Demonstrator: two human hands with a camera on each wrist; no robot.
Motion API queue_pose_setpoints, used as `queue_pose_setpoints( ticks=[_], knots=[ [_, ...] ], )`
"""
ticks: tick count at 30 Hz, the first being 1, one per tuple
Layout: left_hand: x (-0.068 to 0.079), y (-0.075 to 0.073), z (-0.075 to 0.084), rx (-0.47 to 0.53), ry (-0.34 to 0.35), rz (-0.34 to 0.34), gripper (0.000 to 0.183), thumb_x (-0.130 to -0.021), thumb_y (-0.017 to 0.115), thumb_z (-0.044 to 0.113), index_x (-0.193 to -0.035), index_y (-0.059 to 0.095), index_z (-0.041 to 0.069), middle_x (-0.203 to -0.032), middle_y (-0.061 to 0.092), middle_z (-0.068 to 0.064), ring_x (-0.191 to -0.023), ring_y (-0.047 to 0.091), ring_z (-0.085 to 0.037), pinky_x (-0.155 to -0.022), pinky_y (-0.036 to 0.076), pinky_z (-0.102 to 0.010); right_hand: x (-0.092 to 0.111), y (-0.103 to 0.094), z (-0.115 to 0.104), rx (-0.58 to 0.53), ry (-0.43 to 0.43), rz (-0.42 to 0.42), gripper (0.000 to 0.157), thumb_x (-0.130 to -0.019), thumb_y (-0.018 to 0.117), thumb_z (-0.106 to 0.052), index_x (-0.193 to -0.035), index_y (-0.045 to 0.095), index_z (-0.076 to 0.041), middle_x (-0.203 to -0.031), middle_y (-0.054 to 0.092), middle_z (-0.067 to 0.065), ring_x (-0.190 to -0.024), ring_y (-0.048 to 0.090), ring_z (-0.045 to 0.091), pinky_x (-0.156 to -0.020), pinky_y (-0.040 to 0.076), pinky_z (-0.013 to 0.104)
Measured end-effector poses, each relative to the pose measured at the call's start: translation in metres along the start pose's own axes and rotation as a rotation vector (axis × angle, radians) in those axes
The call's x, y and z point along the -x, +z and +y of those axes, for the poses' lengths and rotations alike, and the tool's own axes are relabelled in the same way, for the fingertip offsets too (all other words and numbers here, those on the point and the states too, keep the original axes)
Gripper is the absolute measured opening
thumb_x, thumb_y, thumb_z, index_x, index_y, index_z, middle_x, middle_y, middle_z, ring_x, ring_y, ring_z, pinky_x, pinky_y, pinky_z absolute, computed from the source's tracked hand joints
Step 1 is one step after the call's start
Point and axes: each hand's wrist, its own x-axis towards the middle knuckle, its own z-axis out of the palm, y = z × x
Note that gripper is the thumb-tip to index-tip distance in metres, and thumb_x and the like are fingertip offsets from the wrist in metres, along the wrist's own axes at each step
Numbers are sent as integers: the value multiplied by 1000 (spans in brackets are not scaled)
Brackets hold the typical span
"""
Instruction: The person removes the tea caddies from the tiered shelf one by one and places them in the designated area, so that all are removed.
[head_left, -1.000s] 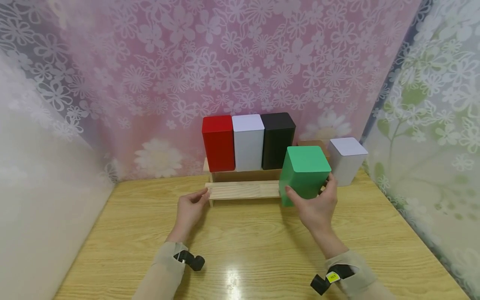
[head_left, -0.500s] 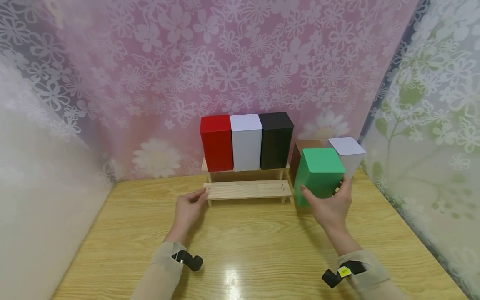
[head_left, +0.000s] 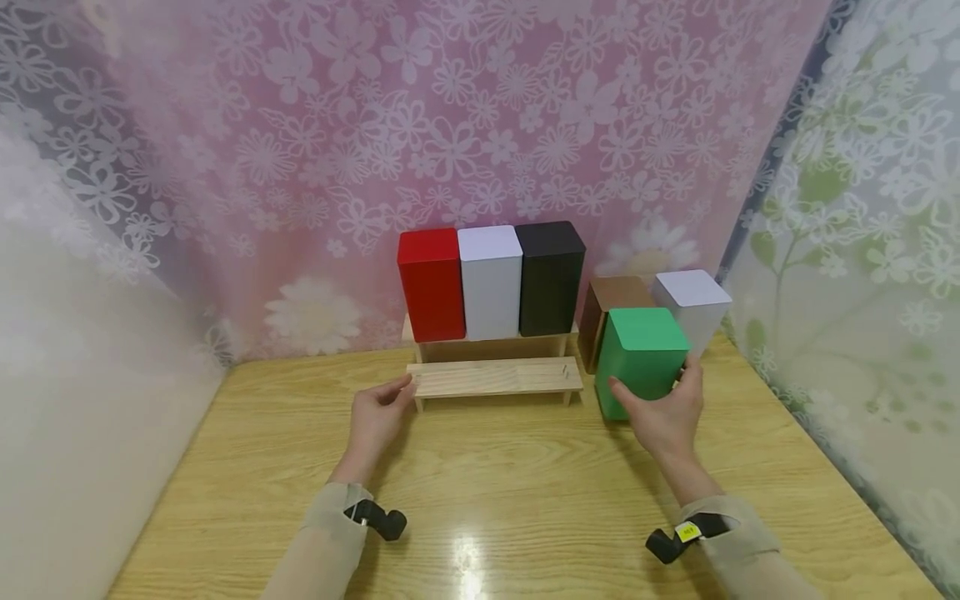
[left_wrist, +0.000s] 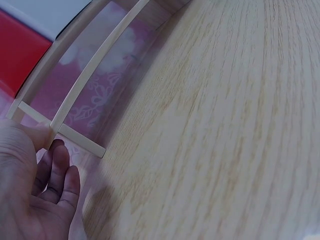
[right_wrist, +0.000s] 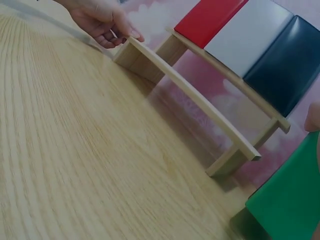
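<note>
My left hand (head_left: 377,421) pinches the left end of the lower board of a two-step wooden rack (head_left: 495,379). In the left wrist view, the thumb lies on top of that board's end (left_wrist: 75,92) and the fingers are below. With thumb and fingers on opposite sides, my right hand (head_left: 667,421) grips an upright green box (head_left: 637,371) just right of the rack. Whether its base touches the table cannot be made out. A red box (head_left: 432,292), a white box (head_left: 491,287) and a black box (head_left: 551,283) stand side by side on the upper step.
Behind the green box stand a brown box (head_left: 600,321) and another white box (head_left: 693,304), both partly hidden by it. The wood-grain table (head_left: 480,475) reaches back to a pink floral curtain (head_left: 480,125). Pale curtains hang at both sides.
The green box, held in my right hand, has moved right off the front of the rack's lower step, then slightly toward me. The brown box shows more now. My left hand keeps its place.
</note>
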Motion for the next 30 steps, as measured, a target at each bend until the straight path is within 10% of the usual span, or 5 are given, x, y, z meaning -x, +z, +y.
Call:
queue_pose_setpoints(
  ticks=[16,30],
  knots=[
    [2,-1,1,-9,-5,-4,29,-99,79,26,-123,81,10,-125,76,-8,-124,65,-26,-99,53,-44,3,5,23,15,57,-34,98,-74,96,-12,-153,39,-3,-138,51,19,-125,51,33,-102,40,60],
    [2,-1,2,-3,-1,-3,28,-99,79,25,-123,81,10,-124,76,-6,-119,67,-22,-84,53,-23,-1,11,31,-5,3,-35,100,-72,95,-9,-153,38,0,-139,50,22,-125,50,34,-101,40,59]
  ],
)
